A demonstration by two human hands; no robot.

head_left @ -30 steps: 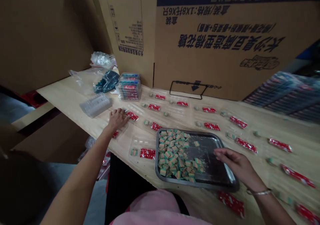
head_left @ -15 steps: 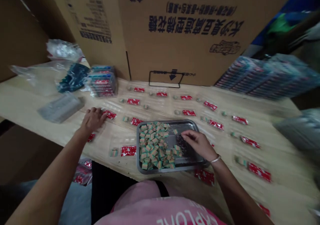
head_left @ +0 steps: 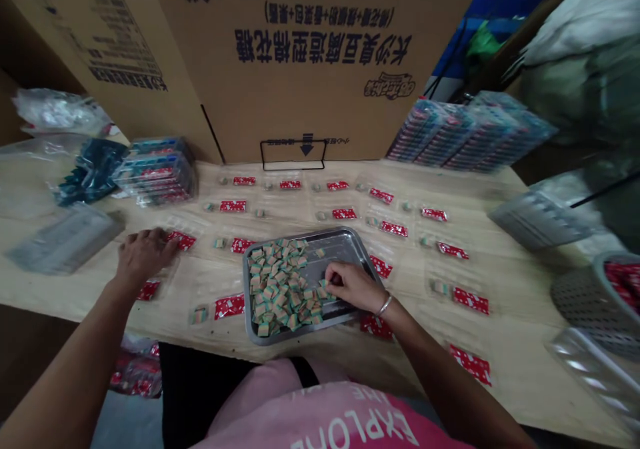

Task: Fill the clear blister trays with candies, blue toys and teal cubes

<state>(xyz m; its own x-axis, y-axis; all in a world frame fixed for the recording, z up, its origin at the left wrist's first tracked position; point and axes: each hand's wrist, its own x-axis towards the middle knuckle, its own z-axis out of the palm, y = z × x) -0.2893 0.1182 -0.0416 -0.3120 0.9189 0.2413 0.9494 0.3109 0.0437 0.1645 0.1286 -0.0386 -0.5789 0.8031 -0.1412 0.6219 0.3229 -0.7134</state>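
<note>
A grey metal tray (head_left: 336, 242) holds a heap of small tan-and-green layered candy pieces (head_left: 280, 286), mostly on its left side. My right hand (head_left: 353, 286) is inside the tray, thumb and fingers pinched at the right edge of the heap, closed on a candy piece. At the left, my left hand (head_left: 145, 256) lies palm down over a clear plastic tray, with its fingers loosely spread. Its thumb side is beside a red sachet (head_left: 181, 240). Another red sachet (head_left: 149, 290) shows below the left wrist.
Clear plastic trays with red sachets (head_left: 243, 181) and candy pieces cover the wooden table (head_left: 520, 282). Behind stands a large cardboard box (head_left: 310, 102). Filled packs (head_left: 155, 169) are stacked at left, more packs (head_left: 465, 132) at back right. A grey basket (head_left: 585, 302) is at far right.
The view has swung to the right, so the table's contents appear farther left. My right hand has moved down to the heap's edge. The left hand stays by its plastic tray.
</note>
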